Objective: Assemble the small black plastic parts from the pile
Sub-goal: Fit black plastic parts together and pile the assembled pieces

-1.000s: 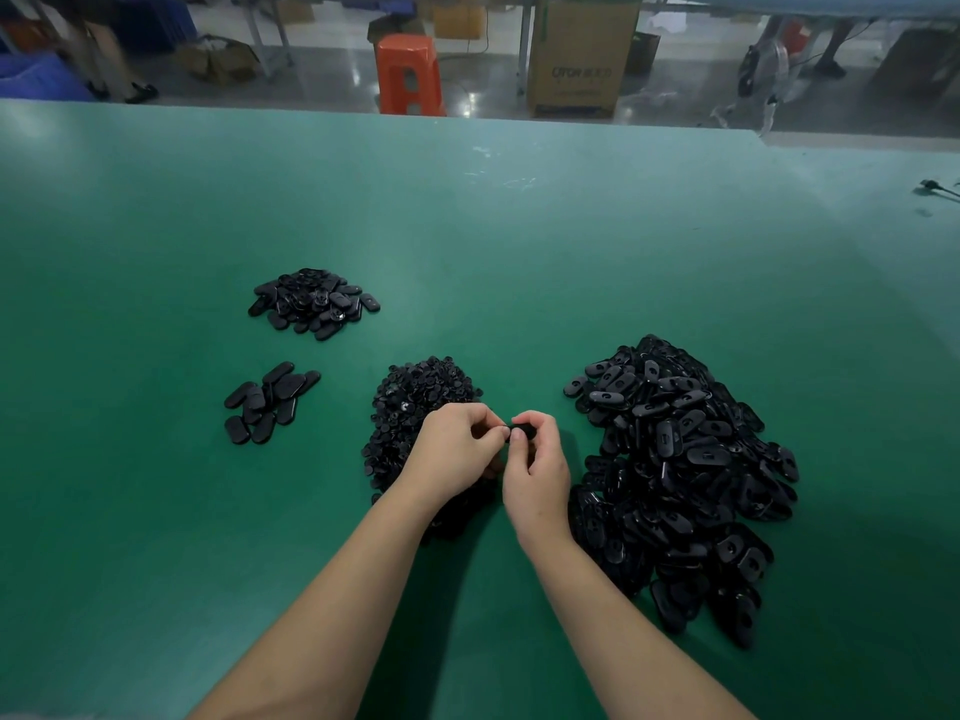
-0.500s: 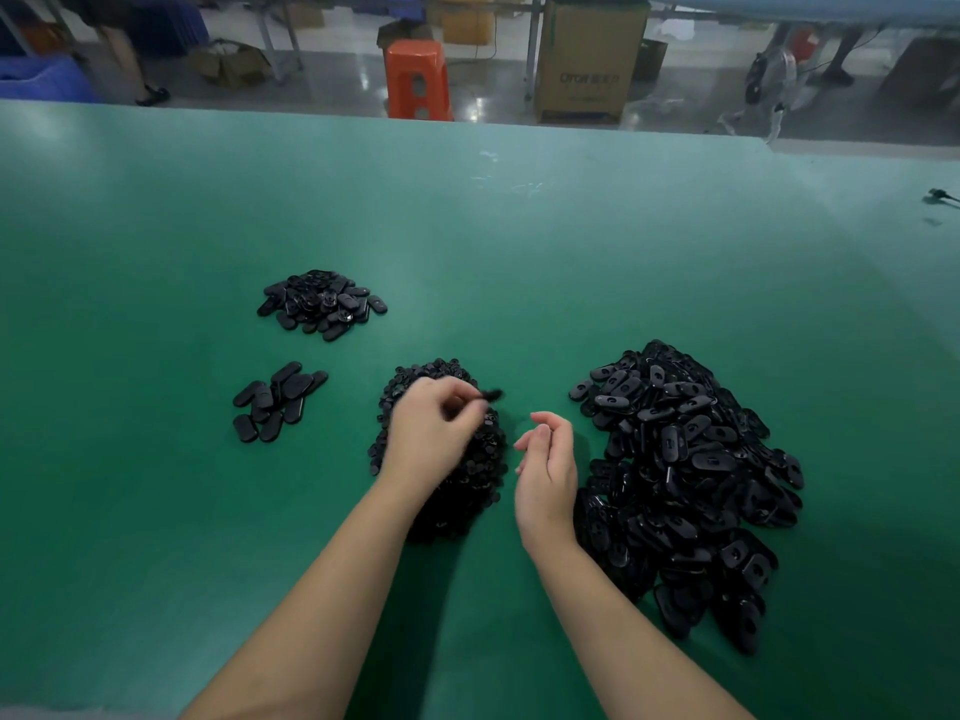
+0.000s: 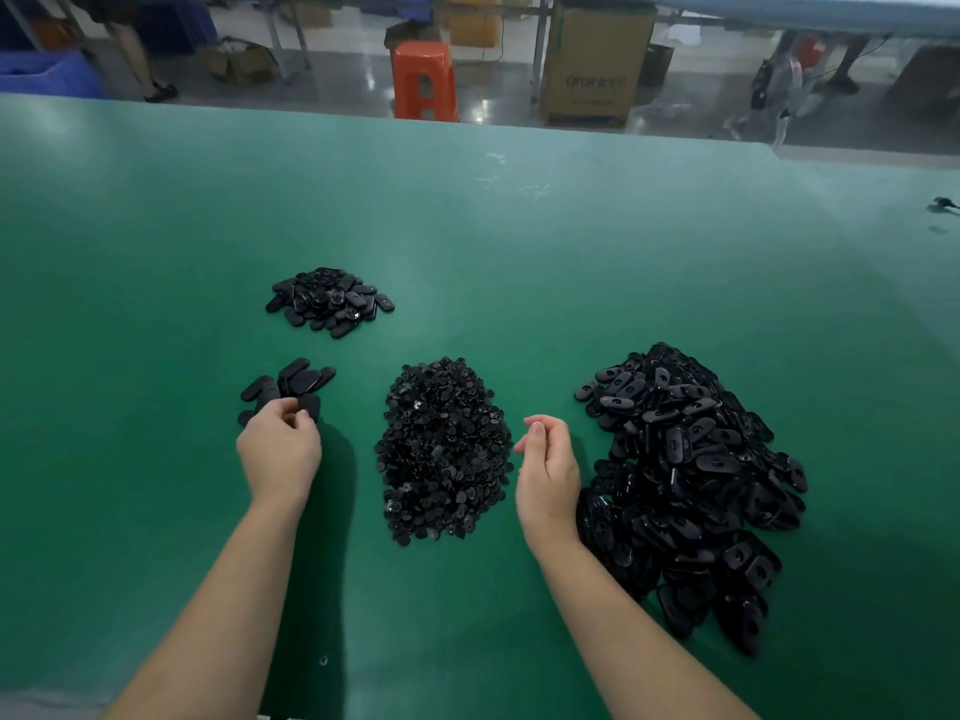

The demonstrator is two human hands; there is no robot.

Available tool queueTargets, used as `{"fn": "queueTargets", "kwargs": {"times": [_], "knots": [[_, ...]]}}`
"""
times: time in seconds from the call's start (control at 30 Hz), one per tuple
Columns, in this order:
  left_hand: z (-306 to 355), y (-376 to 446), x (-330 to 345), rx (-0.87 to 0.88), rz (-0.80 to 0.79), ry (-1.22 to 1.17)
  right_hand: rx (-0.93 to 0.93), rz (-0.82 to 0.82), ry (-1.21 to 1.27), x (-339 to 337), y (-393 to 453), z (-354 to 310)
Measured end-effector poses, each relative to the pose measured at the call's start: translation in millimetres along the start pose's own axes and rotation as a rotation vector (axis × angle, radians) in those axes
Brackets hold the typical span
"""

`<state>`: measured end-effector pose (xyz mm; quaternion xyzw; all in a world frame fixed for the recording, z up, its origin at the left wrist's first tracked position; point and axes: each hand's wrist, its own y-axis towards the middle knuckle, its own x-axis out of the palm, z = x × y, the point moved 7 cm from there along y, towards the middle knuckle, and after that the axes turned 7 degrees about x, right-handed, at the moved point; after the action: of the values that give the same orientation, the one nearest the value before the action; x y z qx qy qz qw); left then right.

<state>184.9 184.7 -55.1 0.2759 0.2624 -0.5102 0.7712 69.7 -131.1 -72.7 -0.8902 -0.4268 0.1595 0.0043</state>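
Three heaps of black plastic parts lie on the green table. The middle pile is made of small round pieces. The big right pile holds oval shells. A smaller heap of ovals lies at the far left. In front of it is a small group of flat ovals. My left hand is at the near edge of that group, and its fingertips pinch one black oval part. My right hand hovers between the middle and right piles, fingers loosely curled and holding nothing.
Bare green table surface stretches beyond the piles to the far edge. Past it stand an orange stool and a cardboard box on the floor. A small dark object lies at the far right of the table.
The hands parted over the middle pile. My left hand carried a part leftward to the small group of ovals. My right hand let go and stayed between the piles.
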Motion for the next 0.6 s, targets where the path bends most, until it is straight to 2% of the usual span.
{"fn": "queueTargets", "kwargs": {"times": [0.07,0.13,0.2,0.6], "knots": [[13.2,-5.2,3.3,0.139,-0.015,0.029,-0.002,-0.005,-0.01,0.4,-0.2,-0.5],[25.5,-13.5,12.1,0.331,-0.068,0.16,-0.007,-0.006,-0.018,0.5,-0.4,-1.6],[27.4,-18.8,23.4,0.422,-0.131,0.284,-0.013,-0.008,-0.027,0.5,-0.8,-2.0],[24.6,-9.8,35.1,0.297,-0.188,0.359,-0.034,-0.016,-0.049,1.6,-2.1,-5.1]]}}
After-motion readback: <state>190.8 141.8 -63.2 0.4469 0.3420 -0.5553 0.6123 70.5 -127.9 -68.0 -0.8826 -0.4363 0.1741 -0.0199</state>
